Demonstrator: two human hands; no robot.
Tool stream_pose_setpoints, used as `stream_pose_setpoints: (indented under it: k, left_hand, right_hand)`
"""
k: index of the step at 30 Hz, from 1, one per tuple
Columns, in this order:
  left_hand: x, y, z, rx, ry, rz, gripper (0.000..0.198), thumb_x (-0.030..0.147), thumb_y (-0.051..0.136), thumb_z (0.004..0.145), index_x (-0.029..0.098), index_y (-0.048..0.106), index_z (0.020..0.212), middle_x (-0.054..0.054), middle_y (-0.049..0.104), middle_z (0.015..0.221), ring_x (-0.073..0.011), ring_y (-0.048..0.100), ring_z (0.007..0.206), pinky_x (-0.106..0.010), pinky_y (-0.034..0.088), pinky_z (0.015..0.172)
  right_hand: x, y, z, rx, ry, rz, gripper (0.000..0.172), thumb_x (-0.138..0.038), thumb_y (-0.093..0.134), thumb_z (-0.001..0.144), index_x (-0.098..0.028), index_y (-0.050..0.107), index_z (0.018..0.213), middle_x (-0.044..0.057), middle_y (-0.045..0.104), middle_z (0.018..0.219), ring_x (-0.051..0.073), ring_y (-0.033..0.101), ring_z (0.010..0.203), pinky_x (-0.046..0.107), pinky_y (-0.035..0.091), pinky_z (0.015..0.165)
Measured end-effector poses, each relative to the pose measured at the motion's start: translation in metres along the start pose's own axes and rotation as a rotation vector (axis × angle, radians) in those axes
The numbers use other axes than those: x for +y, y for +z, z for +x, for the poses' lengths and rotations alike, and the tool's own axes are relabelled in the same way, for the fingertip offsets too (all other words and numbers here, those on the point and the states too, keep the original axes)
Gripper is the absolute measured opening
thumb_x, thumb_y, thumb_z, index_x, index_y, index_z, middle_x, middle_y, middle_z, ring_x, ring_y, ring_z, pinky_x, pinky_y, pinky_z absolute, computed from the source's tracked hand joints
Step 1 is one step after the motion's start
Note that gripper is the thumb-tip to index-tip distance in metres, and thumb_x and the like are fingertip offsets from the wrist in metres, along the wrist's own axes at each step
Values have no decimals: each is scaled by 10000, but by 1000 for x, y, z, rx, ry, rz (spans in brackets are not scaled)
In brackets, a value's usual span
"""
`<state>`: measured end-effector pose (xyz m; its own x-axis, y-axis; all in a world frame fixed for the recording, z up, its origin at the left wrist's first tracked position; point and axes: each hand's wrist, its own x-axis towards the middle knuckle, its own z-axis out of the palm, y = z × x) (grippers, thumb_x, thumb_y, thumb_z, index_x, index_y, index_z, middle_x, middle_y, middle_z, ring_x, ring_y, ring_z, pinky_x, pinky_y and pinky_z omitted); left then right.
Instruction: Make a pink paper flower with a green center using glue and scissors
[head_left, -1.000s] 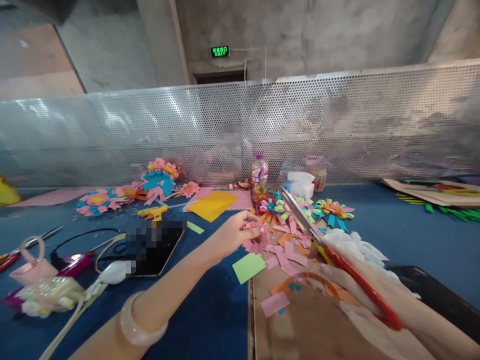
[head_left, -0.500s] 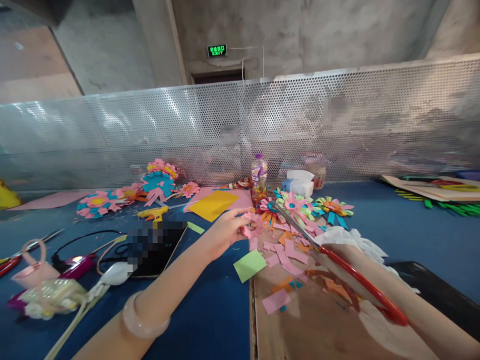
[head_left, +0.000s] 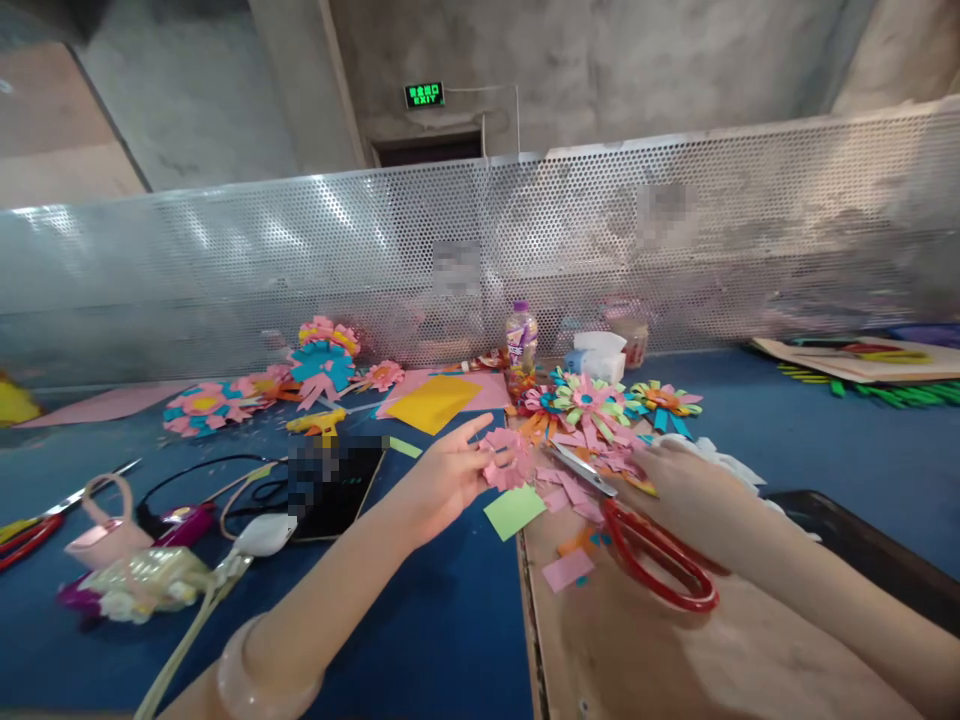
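Note:
My left hand [head_left: 450, 480] holds a pink fringed paper flower [head_left: 504, 458] between thumb and fingers, with the index finger stretched out. My right hand [head_left: 679, 485] reaches palm down over the scattered paper scraps [head_left: 574, 492] on the brown board. Its fingertips are blurred and partly hidden, so whether they grip a scrap is unclear. Just left of and below it is a pair of scissors [head_left: 660, 575] with red handles, blades pointing to the far left. A light green paper piece [head_left: 514, 512] lies below the pink flower.
Finished paper flowers [head_left: 589, 400] and a drink bottle [head_left: 521, 340] stand by the perforated metal screen [head_left: 300, 270]. To the left are a yellow glue gun [head_left: 319, 422], a dark tablet-like device [head_left: 352, 500], cables and more scissors [head_left: 67, 510]. A black phone-like object [head_left: 862, 540] lies right.
The scissors, raised across my right forearm before, now lie lower on the board, out of my right hand. That hand has moved left towards the scraps. My left hand still holds the pink flower.

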<state>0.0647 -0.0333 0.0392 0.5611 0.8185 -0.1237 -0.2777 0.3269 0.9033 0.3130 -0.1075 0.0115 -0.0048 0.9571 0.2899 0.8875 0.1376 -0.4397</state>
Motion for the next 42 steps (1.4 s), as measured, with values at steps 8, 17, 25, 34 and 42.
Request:
stream_pose_setpoints:
  k: [8, 17, 25, 34, 42]
  left_hand:
    - [-30, -25, -46, 125, -105, 59, 748, 78, 533, 768, 117, 157, 1413, -153, 616, 1083, -188, 621, 887, -329, 453, 813]
    - [-39, -57, -80, 78, 406, 1297, 425, 292, 441, 877, 236, 446, 1298, -60, 357, 1431, -231, 293, 1322, -442, 237, 1088]
    - [-55, -72, -96, -131, 690, 1794, 368, 194, 425, 878, 165, 530, 1229, -89, 568, 1250, -241, 464, 1213, -423, 396, 1017]
    - [-42, -69, -92, -371, 562, 1890, 423, 261, 413, 889, 92, 480, 1271, -185, 459, 1325, -296, 449, 1217, -440, 427, 973]
    - [-24, -76, -93, -544, 396, 1810, 579, 493, 438, 844, 226, 373, 1353, -141, 339, 1416, -290, 308, 1304, -454, 331, 1037]
  right_hand:
    - [-100, 67, 5, -168, -108, 538, 513, -322, 617, 725, -177, 459, 1191, 27, 641, 846, 133, 588, 666, 244, 475, 578]
    - [-103, 104, 11, -337, -48, 584, 202, -137, 477, 768, -161, 590, 934, 17, 645, 736, 109, 579, 557, 206, 463, 472]
    - [-98, 101, 10, -113, -397, 192, 247, -127, 524, 782, -167, 623, 1004, 75, 636, 942, 186, 610, 858, 329, 528, 740]
    - [-76, 89, -6, -178, -941, -58, 289, -93, 394, 893, -112, 616, 1077, 132, 638, 1105, 208, 537, 1126, 335, 485, 931]
    - [-74, 71, -4, -403, -870, -49, 425, -80, 378, 845, -109, 532, 1240, 124, 550, 1261, 236, 457, 1215, 365, 425, 1009]
